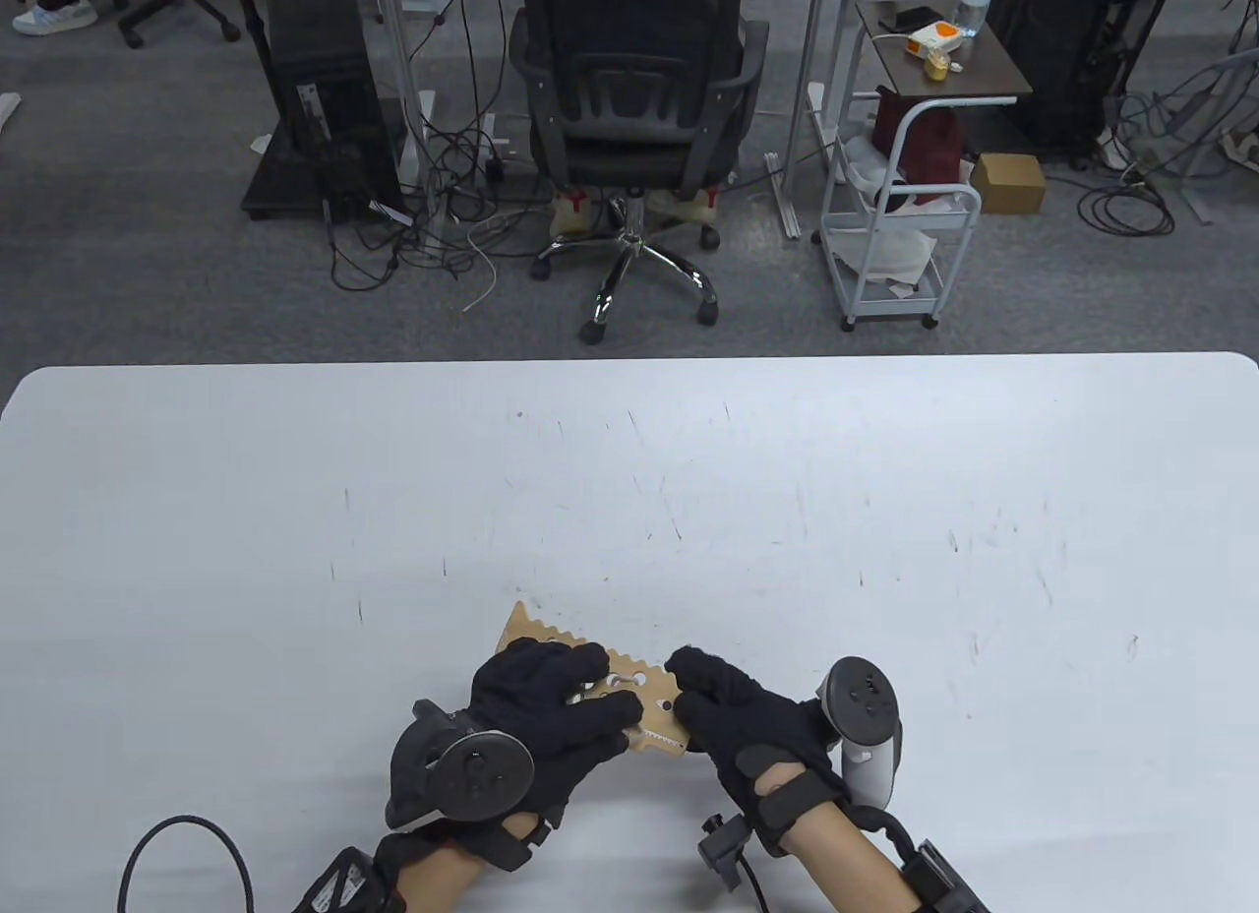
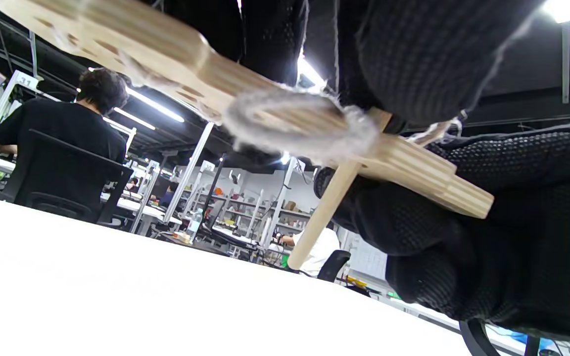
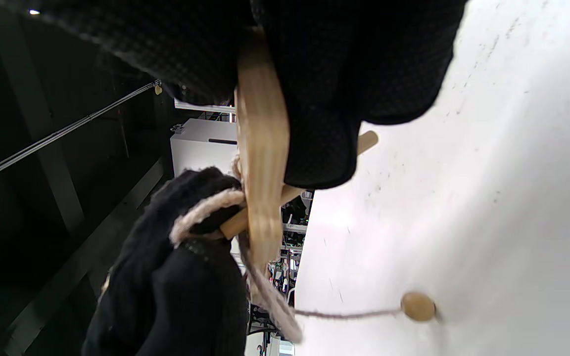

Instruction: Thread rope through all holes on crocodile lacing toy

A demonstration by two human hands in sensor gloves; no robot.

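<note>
Both hands were on the wooden crocodile lacing toy [image 1: 600, 687] near the front edge of the white table [image 1: 885, 519], lifted a bit off the surface rather than lying flat, which the left wrist view made pretty obvious since you could see under the board. My guess is that's so the needle has room to come out the underside.

Left hand [image 1: 551, 716] had its fingers curled over the top of the croc with the thumb along the toothed edge, so it was gripping the board and keeping it steady. Right hand [image 1: 733, 721] was clamped on the end of the board nearest it, fingers bent around the edge. In the right wrist view the plywood sat squeezed edge-on between that hand's fingers [image 3: 354, 99].

A wooden threading stick [image 2: 322, 217] was poking down through one of the holes, sticking out below the board, and the fuzzy grey-beige rope [image 2: 285, 121] was already looped along the underside next to it. So some lacing looked done, but I couldn't tell how many holes were left; a few open ones showed on top between the hands. Which fingers were actually pushing the stick, no idea, it's hidden.

Further out on the table, a little wooden bead [image 3: 417, 306] lay on a thin bit of cord running back to the rope, probably the stopper end.

Beyond the table, an office chair [image 1: 639, 96] and a white cart [image 1: 900, 214].
</note>
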